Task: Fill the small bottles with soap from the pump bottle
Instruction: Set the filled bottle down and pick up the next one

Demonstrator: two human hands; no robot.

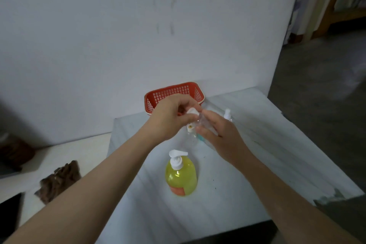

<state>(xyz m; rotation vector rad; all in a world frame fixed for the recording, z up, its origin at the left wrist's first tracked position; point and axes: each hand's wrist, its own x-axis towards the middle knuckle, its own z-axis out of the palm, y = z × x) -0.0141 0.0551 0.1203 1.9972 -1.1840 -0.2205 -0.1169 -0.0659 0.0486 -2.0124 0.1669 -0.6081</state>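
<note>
A pump bottle (pixel 181 176) of yellow soap with a white pump head and an orange label stands upright on the white table (pixel 257 164), near me. Above and beyond it, my right hand (pixel 219 134) grips a small clear bottle (pixel 204 122), held tilted in the air. My left hand (pixel 172 117) pinches that bottle's white cap (pixel 192 111). Under my hands another small clear bottle (pixel 191 134) with a white top stands on the table. A third small bottle with a white spray top (pixel 227 114) shows just behind my right hand. Something teal (pixel 202 138) peeks out below my right fingers.
A red mesh basket (pixel 174 91) sits at the table's far edge against the white wall. A brown crumpled cloth (pixel 59 180) lies on the lower surface to the left, with a dark flat object (pixel 10 214) near it. The table's right edge drops to a dark floor.
</note>
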